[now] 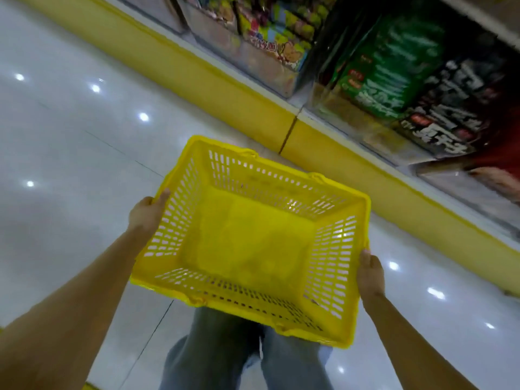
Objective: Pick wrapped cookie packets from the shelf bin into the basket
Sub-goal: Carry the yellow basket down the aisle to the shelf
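I hold a yellow plastic basket (337,209) with slotted walls in front of me, above the floor. Nothing lies inside it. My left hand (147,213) grips its left rim, thumb on top. At the right rim, my right hand (371,274) grips the basket's edge. Clear shelf bins (267,66) with colourful wrapped snack packets stand on the low shelf at the top, beyond the basket. Further right sit green and black packets (394,68) behind a clear front.
A yellow shelf base (225,83) runs diagonally from upper left to right, under the bins. Glossy white floor tiles (70,150) reflect ceiling lights. My legs in grey trousers (225,358) show below the basket.
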Available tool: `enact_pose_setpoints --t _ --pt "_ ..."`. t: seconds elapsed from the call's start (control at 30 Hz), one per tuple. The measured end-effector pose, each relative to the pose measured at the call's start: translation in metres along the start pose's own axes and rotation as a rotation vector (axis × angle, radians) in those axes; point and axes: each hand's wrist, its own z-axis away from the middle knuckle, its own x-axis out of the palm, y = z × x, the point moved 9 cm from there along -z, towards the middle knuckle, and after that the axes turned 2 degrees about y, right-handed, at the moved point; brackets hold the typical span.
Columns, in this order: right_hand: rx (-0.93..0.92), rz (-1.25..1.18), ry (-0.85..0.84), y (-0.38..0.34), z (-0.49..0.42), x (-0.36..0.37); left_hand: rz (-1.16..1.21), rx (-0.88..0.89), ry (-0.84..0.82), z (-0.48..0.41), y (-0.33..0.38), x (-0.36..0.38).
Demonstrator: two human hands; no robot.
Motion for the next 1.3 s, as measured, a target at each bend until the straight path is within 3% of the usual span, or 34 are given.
enact_pose_setpoints --t 0.17,0.33,0.53,0.8,1.03,1.2,1.3 --pt "-0.209 -0.013 -0.002 -0.105 0.080 -0.026 0.064 -0.021 0.114 0.036 -0.003 -0.128" --pt "-0.366 -0.045 -0.066 -0.216 0.171 -0.026 0.325 -0.052 0.285 0.087 -0.029 -0.256" --pt "-0.690 0.001 -0.066 -0.362 0.285 -0.014 0.537 -0.100 0.549 0.145 -0.085 -0.380" --pt "-1.026 0.042 -0.145 -0.543 0.386 0.044 0.655 -0.151 0.701 0.128 -0.114 -0.483" --pt "-1.142 0.107 -0.300 -0.670 0.458 0.133 0.813 -0.341 0.830 0.098 -0.139 -0.534" --pt "-1.209 0.167 -0.372 -0.733 0.514 0.204 0.806 -0.324 0.870 0.064 -0.147 -0.583" --pt "-1.208 0.202 -0.387 -0.768 0.546 0.252 0.919 -0.369 0.916 0.030 -0.172 -0.616"
